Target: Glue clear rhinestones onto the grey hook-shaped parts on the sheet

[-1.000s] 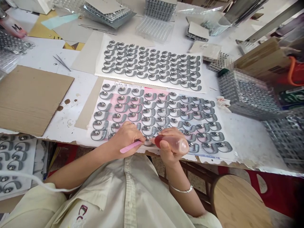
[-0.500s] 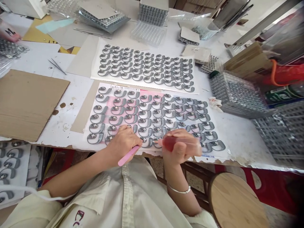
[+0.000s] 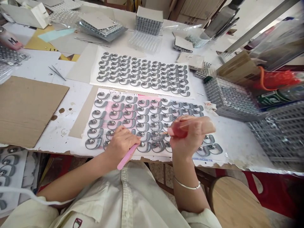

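Observation:
My left hand (image 3: 121, 144) is closed around a flat pink tool (image 3: 128, 157) with a rounded end; its other end is hidden. My right hand (image 3: 186, 141) grips a clear squeeze bottle (image 3: 206, 125) of reddish liquid. The bottle lies nearly level, its thin tip pointing left over the lower rows of grey curved pieces (image 3: 142, 127). Each piece bears a small shiny round setting. They lie in rows on a printed sheet (image 3: 123, 93) beneath both hands. I cannot tell whether the tip touches a piece.
A second sheet (image 3: 93, 77) of similar pieces lies behind. Cardboard (image 3: 30, 110) and tweezers (image 3: 57, 72) are on the left. Stacked clear trays (image 3: 235, 95) stand to the right, with a green-labelled bottle (image 3: 273, 97). A round wooden stool (image 3: 237, 202) stands below the table edge.
My right hand and the squeeze bottle have moved right and slightly up, away from the front row. My left hand stays nearly in place with the pink tool. The view has shifted a little.

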`<action>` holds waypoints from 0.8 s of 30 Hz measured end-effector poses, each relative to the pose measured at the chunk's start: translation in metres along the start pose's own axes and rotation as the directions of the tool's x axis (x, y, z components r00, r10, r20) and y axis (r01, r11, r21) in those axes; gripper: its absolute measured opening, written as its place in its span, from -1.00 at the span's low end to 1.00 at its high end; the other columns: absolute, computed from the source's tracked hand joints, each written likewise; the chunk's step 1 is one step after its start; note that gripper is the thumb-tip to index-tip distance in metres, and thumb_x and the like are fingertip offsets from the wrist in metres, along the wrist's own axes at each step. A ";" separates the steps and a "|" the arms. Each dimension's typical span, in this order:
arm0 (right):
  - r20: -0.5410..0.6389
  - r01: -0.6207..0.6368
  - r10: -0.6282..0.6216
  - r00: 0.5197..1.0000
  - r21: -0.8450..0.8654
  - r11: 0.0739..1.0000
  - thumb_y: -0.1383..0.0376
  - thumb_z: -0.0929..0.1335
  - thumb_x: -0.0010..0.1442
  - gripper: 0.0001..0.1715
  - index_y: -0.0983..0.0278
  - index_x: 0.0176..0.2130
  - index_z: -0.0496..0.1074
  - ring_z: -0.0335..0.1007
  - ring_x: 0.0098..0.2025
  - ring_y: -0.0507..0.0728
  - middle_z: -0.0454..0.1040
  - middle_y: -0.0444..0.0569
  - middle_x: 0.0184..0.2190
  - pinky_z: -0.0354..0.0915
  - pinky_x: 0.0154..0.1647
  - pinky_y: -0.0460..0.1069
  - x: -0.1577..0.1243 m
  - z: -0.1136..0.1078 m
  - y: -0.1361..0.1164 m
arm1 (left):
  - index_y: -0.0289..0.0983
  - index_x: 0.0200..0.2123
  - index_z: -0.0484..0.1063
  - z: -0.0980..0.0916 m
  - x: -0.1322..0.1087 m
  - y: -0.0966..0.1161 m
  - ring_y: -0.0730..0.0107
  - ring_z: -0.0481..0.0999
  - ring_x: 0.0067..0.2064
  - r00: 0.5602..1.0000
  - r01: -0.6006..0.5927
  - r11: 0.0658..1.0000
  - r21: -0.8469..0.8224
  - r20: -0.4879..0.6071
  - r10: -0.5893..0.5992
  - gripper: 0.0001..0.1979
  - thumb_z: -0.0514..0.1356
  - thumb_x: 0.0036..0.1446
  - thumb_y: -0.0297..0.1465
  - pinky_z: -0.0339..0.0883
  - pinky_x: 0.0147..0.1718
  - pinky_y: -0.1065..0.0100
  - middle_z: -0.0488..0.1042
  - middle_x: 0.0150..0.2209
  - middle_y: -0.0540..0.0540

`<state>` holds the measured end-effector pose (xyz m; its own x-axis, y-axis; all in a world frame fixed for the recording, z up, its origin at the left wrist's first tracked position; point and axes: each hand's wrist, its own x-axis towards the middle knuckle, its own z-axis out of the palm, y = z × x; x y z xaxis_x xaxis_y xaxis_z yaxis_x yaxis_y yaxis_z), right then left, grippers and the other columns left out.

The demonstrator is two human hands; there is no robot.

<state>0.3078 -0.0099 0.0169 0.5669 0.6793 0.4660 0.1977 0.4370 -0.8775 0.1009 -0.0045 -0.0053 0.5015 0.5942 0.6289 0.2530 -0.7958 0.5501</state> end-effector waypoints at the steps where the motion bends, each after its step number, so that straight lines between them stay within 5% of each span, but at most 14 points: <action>1: 0.011 0.056 -0.056 0.998 0.009 0.998 0.00 0.36 0.14 -0.62 0.23 -0.48 0.32 0.30 -0.52 0.03 0.29 -0.15 -0.54 0.23 -0.57 -0.06 0.002 0.006 -0.001 | -0.29 -0.33 0.38 0.003 0.001 -0.001 0.40 0.46 -0.37 1.000 -0.007 1.000 0.024 0.001 0.007 -0.88 0.20 0.14 -0.61 0.24 -0.21 0.23 0.60 -0.33 -0.05; 4: 0.103 0.148 -0.148 0.984 0.012 0.989 0.11 0.41 0.12 -0.68 0.23 -0.52 0.35 0.33 -0.51 0.03 0.33 -0.16 -0.58 0.27 -0.50 -0.04 0.003 0.022 -0.003 | -0.31 -0.33 0.38 0.009 -0.002 -0.004 0.39 0.43 -0.36 1.000 -0.018 0.997 0.079 0.020 0.016 -0.88 0.19 0.15 -0.62 0.23 -0.22 0.23 0.60 -0.31 -0.05; 9: 0.235 0.154 -0.124 0.964 -0.112 0.982 0.14 0.39 0.15 -0.69 0.26 -0.50 0.36 0.36 -0.49 0.06 0.37 -0.12 -0.56 0.26 -0.50 -0.02 -0.008 0.028 0.002 | -0.32 -0.33 0.40 0.014 -0.009 -0.007 0.38 0.35 -0.37 0.998 -0.033 0.993 0.114 0.054 0.027 -0.89 0.17 0.16 -0.62 0.20 -0.23 0.21 0.58 -0.31 -0.05; 18: 0.312 0.135 -0.081 0.947 -0.157 0.978 0.27 0.40 0.15 -0.77 0.26 -0.50 0.37 0.35 -0.47 0.06 0.38 -0.11 -0.52 0.26 -0.46 0.00 -0.018 0.026 0.015 | -0.34 -0.49 0.36 0.014 -0.006 0.005 0.36 0.28 -0.39 0.988 -0.102 0.947 0.303 0.141 0.062 -0.78 0.12 0.21 -0.60 0.21 -0.20 0.15 0.54 -0.38 -0.09; 24: 0.377 0.157 -0.082 0.922 -0.172 0.973 0.35 0.39 0.16 -0.83 0.24 -0.47 0.39 0.33 -0.48 0.04 0.39 -0.16 -0.57 0.25 -0.45 -0.02 -0.019 0.029 0.013 | -0.33 -0.52 0.34 0.018 -0.007 0.005 0.34 0.28 -0.40 0.992 -0.100 0.943 0.316 0.102 0.071 -0.77 0.14 0.19 -0.61 0.22 -0.20 0.16 0.52 -0.41 -0.09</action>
<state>0.2769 -0.0002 0.0002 0.2050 0.8132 0.5446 0.4184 0.4303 -0.7999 0.1138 -0.0145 -0.0167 0.5996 0.5215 0.6071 0.4506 -0.8468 0.2825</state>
